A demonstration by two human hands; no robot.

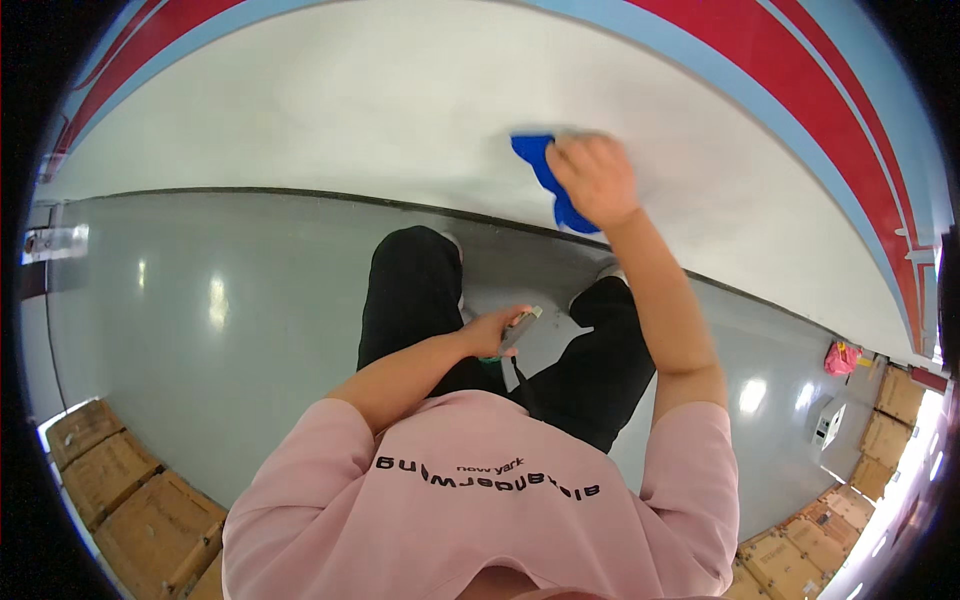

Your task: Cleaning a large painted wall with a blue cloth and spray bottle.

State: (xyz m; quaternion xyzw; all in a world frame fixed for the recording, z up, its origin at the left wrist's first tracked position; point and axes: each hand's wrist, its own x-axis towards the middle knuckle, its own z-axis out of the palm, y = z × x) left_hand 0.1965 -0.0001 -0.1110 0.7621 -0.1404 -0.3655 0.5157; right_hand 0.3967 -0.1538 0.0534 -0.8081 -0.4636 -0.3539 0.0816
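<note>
so the cloth [541, 168] likely lies flat, the right hand [597, 182] presses fingers together; the left hand [487, 334] pinches a block [518, 331].

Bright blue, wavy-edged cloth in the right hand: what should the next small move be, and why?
Probably slide the bright blue cloth slightly rightward along the smooth white panel: the right hand appears to hold it against that panel, and faint grey shading, perhaps smudges, shows just beyond the hand.
</note>
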